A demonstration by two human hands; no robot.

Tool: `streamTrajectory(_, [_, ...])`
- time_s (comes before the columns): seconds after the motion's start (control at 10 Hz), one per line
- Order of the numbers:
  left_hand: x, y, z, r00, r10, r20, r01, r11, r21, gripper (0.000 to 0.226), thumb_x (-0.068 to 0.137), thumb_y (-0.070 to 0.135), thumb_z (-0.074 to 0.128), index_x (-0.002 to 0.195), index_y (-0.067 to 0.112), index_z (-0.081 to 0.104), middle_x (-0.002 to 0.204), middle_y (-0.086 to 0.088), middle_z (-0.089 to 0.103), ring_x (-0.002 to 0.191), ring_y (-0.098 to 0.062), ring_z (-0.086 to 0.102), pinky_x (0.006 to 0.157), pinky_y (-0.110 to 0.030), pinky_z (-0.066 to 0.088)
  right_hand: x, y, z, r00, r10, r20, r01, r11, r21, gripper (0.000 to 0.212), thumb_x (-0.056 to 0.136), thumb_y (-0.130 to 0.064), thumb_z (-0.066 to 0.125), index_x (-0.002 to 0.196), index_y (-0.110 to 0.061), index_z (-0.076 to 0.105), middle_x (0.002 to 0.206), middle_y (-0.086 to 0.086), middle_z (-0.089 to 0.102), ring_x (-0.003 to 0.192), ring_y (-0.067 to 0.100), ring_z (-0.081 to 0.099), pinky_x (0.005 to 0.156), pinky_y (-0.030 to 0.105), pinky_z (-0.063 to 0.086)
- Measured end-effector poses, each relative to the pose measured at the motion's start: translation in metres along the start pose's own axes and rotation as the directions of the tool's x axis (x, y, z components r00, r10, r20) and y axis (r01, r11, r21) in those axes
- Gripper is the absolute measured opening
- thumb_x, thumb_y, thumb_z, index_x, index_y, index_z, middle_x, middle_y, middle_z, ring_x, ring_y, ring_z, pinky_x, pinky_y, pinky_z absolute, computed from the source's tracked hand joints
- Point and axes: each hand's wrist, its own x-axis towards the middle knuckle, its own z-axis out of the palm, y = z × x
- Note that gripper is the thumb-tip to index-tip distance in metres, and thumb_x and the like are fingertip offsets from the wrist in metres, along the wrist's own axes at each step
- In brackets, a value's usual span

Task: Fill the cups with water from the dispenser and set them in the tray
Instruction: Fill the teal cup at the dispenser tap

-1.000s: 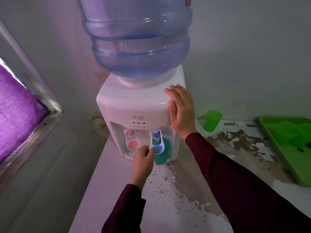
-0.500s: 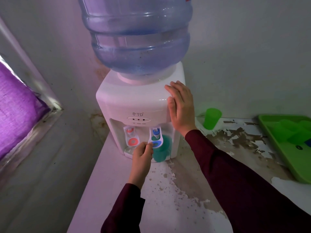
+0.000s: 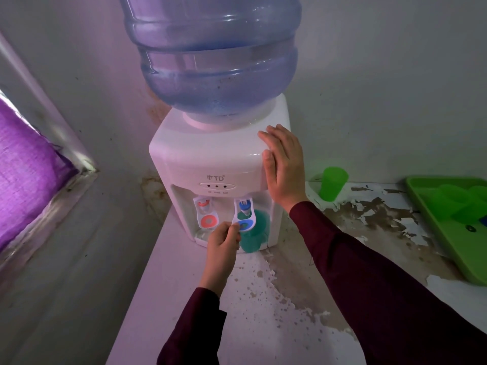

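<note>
left hand (image 3: 224,245) now slightly lower against the dispenser (image 3: 210,159), fingers curled at the near edge of the blue tap lever (image 3: 244,222) rather than over its disc, teal cup (image 3: 254,233) under that tap more exposed beside the knuckles

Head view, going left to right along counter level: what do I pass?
Purple cloth → red tap → blue tap → loose green cup → green tray.
</note>
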Motion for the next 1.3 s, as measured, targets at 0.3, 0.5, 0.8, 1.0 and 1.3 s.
streamTrajectory(0.3, [-0.0001,-0.0009,0.0014,1.0,-0.009,0.012,0.01,1.0,-0.011,0.034,0.098,0.019,0.041,0.096,-0.012,0.053,0.072,-0.009,0.044,0.062,-0.012,0.039,0.057,-0.022,0.035,-0.001,0.0029,0.0023,1.0,-0.007,-0.017,0.007,1.0,0.008,0.053,0.103,-0.032,0.023,0.122,-0.002,0.061,0.124,0.016,0.061,0.125,0.03,0.048,0.104,0.049,0.04])
streamTrajectory(0.5, [0.0005,-0.0004,0.0015,1.0,-0.018,0.011,0.018,1.0,-0.019,0.033,0.098,0.019,0.041,0.098,-0.012,0.054,0.071,-0.007,0.045,0.062,-0.013,0.039,0.057,-0.023,0.036,-0.0014,0.0026,0.0033,1.0,-0.004,-0.018,0.004,1.0,0.008,0.054,0.103,-0.034,0.022,0.122,-0.002,0.061,0.124,0.016,0.061,0.125,0.03,0.048,0.104,0.048,0.04])
streamTrajectory(0.8, [0.002,0.0002,0.0009,1.0,-0.004,0.002,0.004,1.0,0.017,0.034,0.098,0.02,0.041,0.096,-0.01,0.055,0.071,-0.005,0.047,0.063,-0.013,0.041,0.059,-0.023,0.038,-0.0011,0.0034,0.0039,1.0,-0.006,-0.03,0.006,1.0,0.002,0.054,0.103,-0.034,0.021,0.122,-0.002,0.061,0.124,0.016,0.061,0.125,0.03,0.049,0.103,0.048,0.04])
streamTrajectory(1.0, [0.0018,0.0,0.0007,1.0,0.012,-0.002,-0.012,0.999,0.032,0.033,0.098,0.02,0.041,0.095,-0.01,0.056,0.07,-0.006,0.048,0.063,-0.013,0.042,0.059,-0.024,0.038,-0.0009,0.0045,0.0037,1.0,-0.008,-0.031,0.008,1.0,0.001,0.054,0.103,-0.034,0.022,0.122,-0.003,0.061,0.124,0.016,0.061,0.125,0.029,0.049,0.103,0.048,0.04])
streamTrajectory(1.3, [0.0021,0.0011,0.0,1.0,0.008,0.006,-0.008,1.0,0.02,0.034,0.098,0.021,0.042,0.095,-0.01,0.056,0.072,-0.007,0.048,0.064,-0.014,0.042,0.06,-0.024,0.038,-0.0009,0.0033,0.0027,1.0,-0.007,-0.023,0.007,1.0,-0.008,0.045,0.101,-0.027,0.03,0.121,-0.002,0.061,0.124,0.016,0.061,0.125,0.03,0.049,0.104,0.047,0.04])
